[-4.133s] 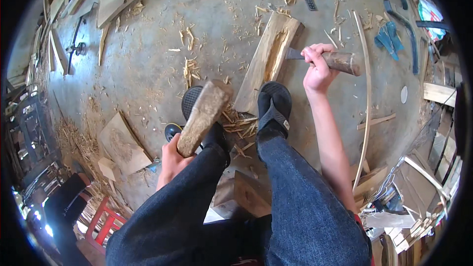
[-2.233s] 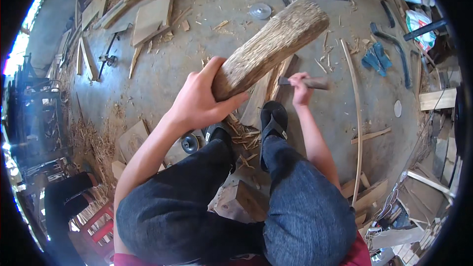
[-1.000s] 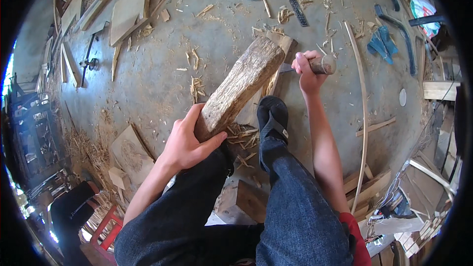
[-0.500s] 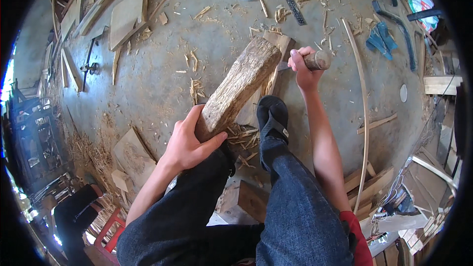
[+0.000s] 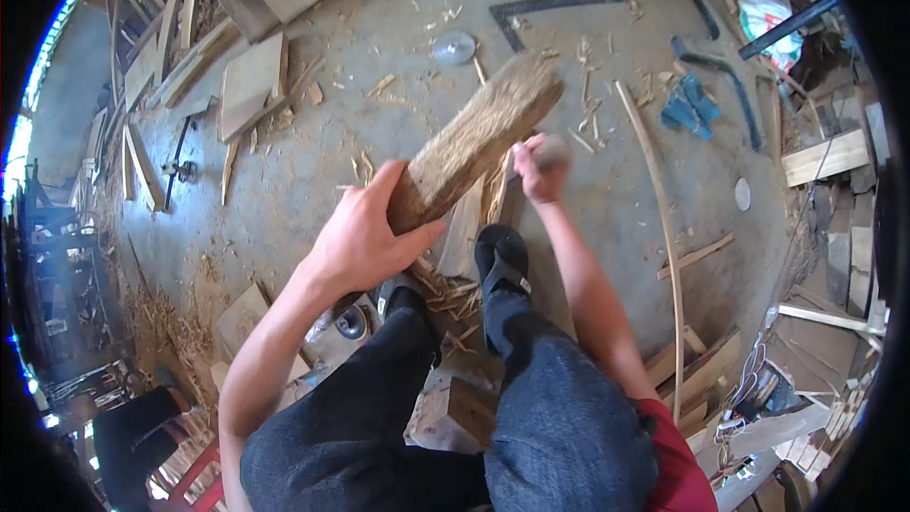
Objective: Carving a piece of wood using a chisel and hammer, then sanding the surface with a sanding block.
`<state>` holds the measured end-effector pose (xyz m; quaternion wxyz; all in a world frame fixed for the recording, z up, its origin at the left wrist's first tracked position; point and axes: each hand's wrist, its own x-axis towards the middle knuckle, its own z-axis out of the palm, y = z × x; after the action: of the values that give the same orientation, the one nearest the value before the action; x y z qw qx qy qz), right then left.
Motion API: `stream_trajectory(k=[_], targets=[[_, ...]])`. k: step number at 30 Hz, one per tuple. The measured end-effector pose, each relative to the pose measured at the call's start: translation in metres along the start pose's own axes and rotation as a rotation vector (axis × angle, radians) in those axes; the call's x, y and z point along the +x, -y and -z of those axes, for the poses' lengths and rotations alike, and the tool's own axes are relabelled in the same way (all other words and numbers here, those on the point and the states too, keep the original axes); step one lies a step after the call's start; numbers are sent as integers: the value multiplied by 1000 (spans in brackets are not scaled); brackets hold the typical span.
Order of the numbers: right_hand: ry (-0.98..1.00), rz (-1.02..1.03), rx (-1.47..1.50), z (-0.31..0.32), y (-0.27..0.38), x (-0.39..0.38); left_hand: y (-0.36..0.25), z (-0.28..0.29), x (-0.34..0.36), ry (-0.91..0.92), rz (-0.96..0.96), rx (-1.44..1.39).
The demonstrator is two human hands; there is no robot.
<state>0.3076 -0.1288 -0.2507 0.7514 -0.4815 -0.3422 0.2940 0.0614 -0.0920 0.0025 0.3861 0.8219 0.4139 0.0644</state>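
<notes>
My left hand (image 5: 355, 237) grips the lower end of a thick, rough wooden billet (image 5: 474, 133), which slants up to the right across the middle. Beyond it, my right hand (image 5: 536, 178) is closed around the round wooden handle of a chisel (image 5: 553, 150), blurred by motion. Its blade is mostly hidden behind the billet. Under both, a pale board (image 5: 463, 237) with a splintered groove lies on the floor beside my right sandal (image 5: 500, 254), partly covered by the billet.
Around me on the concrete floor are wood shavings, plank stacks (image 5: 254, 85), a long thin strip (image 5: 654, 180), a metal square (image 5: 550, 2), a metal disc (image 5: 453, 48), a blue cloth (image 5: 690, 109), a bar clamp (image 5: 178, 169) and a red frame (image 5: 197, 482) at lower left.
The view has shifted, so the floor sits lower in the picture. My left hand and the billet are slightly higher relative to my legs; my right hand is smeared by motion.
</notes>
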Motion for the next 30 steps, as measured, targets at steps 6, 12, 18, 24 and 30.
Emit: stream_trajectory(k=[6, 12, 18, 24, 30], targets=[[104, 219, -587, -12, 1, 3, -35, -15, 28, -6, -101, 20], [-39, 183, -157, -3, -6, 3, -15, -42, 7, 30, 56, -127], [110, -60, 204, 22, 0, -1, 28, -29, -15, -241, -48, -295], [-78, -218, 434, 77, 0, 2, 40, -40, -27, -140, 26, -391], [92, -133, 256, 32, 29, -1, 23, -34, -36, -85, 22, -270]])
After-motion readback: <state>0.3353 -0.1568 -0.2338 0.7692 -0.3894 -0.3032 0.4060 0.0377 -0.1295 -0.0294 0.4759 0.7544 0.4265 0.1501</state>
